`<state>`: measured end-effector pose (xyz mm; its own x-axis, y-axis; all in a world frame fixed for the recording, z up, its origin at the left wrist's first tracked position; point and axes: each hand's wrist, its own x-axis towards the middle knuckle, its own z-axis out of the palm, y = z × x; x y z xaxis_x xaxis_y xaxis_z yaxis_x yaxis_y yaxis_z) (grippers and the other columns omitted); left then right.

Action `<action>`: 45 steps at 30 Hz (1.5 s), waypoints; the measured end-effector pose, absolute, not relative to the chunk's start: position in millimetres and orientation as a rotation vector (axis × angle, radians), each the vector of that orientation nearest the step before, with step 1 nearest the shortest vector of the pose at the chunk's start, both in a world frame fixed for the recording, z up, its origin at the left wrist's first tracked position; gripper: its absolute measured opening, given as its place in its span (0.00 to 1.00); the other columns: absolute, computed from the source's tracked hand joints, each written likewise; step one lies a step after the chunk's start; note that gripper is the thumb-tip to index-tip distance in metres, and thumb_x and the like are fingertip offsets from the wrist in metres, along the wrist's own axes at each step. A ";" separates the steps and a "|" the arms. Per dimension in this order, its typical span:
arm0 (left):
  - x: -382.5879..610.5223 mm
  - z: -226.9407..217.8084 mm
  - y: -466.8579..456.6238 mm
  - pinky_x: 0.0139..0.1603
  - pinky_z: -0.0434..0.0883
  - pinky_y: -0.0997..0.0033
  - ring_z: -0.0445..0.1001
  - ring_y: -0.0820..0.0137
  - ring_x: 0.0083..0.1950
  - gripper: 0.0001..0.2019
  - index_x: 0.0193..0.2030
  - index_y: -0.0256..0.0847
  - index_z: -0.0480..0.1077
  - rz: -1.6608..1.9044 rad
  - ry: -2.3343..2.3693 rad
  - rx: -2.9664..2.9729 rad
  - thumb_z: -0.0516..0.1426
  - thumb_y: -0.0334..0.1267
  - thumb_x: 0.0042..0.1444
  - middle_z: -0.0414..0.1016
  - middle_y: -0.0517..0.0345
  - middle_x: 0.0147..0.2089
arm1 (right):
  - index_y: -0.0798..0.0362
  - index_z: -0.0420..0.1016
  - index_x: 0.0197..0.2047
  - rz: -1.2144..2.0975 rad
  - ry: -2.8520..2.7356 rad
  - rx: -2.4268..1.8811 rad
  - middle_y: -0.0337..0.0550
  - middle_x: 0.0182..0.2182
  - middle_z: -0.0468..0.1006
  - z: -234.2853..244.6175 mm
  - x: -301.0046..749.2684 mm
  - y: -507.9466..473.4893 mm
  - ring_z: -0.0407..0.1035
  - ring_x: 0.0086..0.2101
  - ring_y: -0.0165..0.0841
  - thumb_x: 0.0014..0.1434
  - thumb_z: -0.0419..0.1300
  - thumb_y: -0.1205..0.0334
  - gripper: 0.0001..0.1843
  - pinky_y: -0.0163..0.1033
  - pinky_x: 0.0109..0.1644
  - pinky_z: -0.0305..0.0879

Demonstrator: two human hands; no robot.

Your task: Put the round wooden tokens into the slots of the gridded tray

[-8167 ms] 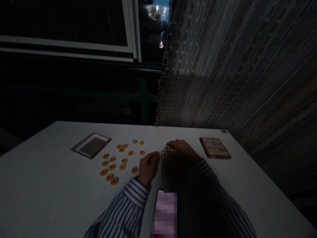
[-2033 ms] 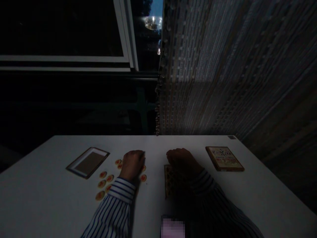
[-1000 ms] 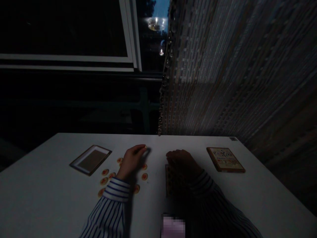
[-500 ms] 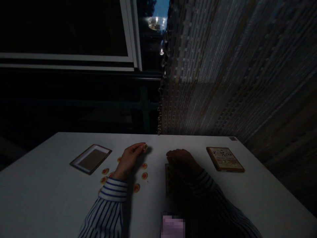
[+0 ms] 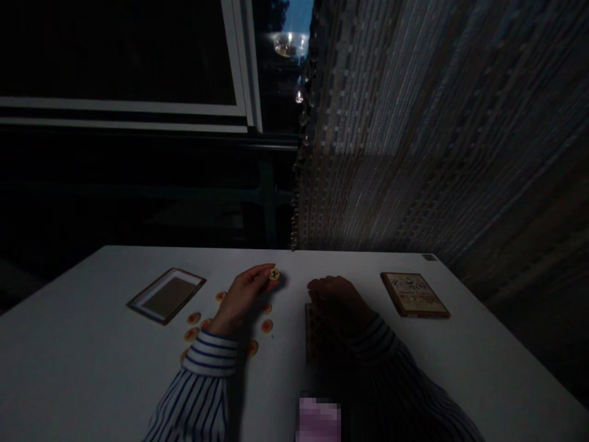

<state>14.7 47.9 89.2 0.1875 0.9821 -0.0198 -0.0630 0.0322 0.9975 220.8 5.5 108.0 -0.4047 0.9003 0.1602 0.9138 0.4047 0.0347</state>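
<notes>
Tray (image 5: pixel 307 334), partly hidden by my right hand (image 5: pixel 338 302), holds dim round pieces (image 5: pixel 316 337); I can't tell that hand's finger state. My left hand (image 5: pixel 242 299) pinches a marked disc (image 5: pixel 275 274) outside it.

Across the counter (image 5: pixel 83 344), an open tray (image 5: pixel 168 296) lay toward the far left and a box (image 5: pixel 415 294) toward the far right. Loose discs (image 5: pixel 267 326) lay between that tray and the middle, several partly covered by the left hand (image 5: pixel 243 293) and its sleeve, which extended above them; one held disc (image 5: pixel 275 274) sat at the fingertips, beyond the rest. To the right of the discs lay a second tray (image 5: pixel 310 331), largely hidden behind the right hand (image 5: pixel 340 301). A phone (image 5: pixel 319 423) lay nearest the person, before that tray. Behind the counter stood a window frame (image 5: pixel 242 67) at left and a string curtain (image 5: pixel 368 123) at right.
</notes>
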 end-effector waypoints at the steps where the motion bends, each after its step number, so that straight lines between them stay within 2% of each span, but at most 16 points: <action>1: 15.1 88.7 47.8 0.42 0.69 0.69 0.73 0.71 0.38 0.17 0.45 0.37 0.66 1.080 1.027 1.219 0.54 0.42 0.50 0.74 0.52 0.39 | 0.53 0.67 0.40 -0.176 -2.537 -1.640 0.44 0.31 0.73 107.7 221.0 5.7 0.66 0.34 0.32 0.58 0.43 0.61 0.14 0.36 0.37 0.54; 9: 22.0 88.3 44.5 0.44 0.69 0.68 0.73 0.71 0.38 0.16 0.44 0.36 0.67 1.076 0.973 1.172 0.55 0.40 0.49 0.74 0.52 0.40 | 0.52 0.67 0.40 -0.171 -2.532 -1.643 0.44 0.31 0.74 107.6 222.1 5.9 0.66 0.34 0.32 0.57 0.44 0.62 0.14 0.35 0.37 0.54; 17: 31.7 95.1 38.9 0.48 0.66 0.63 0.73 0.68 0.40 0.21 0.45 0.35 0.65 1.057 0.912 1.251 0.60 0.38 0.42 0.74 0.51 0.39 | 0.53 0.68 0.39 -0.226 -2.483 -1.604 0.44 0.30 0.74 116.1 224.0 -0.3 0.66 0.35 0.31 0.58 0.43 0.62 0.14 0.34 0.37 0.53; 26: 36.6 104.3 30.9 0.47 0.64 0.65 0.72 0.69 0.39 0.19 0.45 0.35 0.66 0.986 0.959 1.344 0.58 0.38 0.44 0.74 0.53 0.38 | 0.53 0.69 0.38 -0.268 -2.435 -1.572 0.43 0.29 0.74 116.8 224.3 -1.6 0.67 0.32 0.30 0.57 0.45 0.62 0.13 0.34 0.36 0.55; 33: 39.2 103.2 28.7 0.47 0.64 0.66 0.71 0.69 0.42 0.19 0.45 0.37 0.66 0.973 0.925 1.417 0.58 0.39 0.44 0.73 0.52 0.40 | 0.52 0.69 0.39 -0.055 -2.245 -1.381 0.41 0.31 0.75 113.1 223.5 0.6 0.67 0.32 0.30 0.55 0.49 0.63 0.11 0.33 0.37 0.59; 45: 47.9 102.6 25.7 0.46 0.66 0.68 0.71 0.70 0.41 0.17 0.43 0.37 0.66 0.936 0.814 1.441 0.58 0.36 0.44 0.74 0.54 0.40 | 0.53 0.66 0.43 0.512 -1.971 -1.160 0.40 0.29 0.76 112.5 220.3 -0.4 0.69 0.28 0.26 0.53 0.53 0.62 0.13 0.30 0.31 0.63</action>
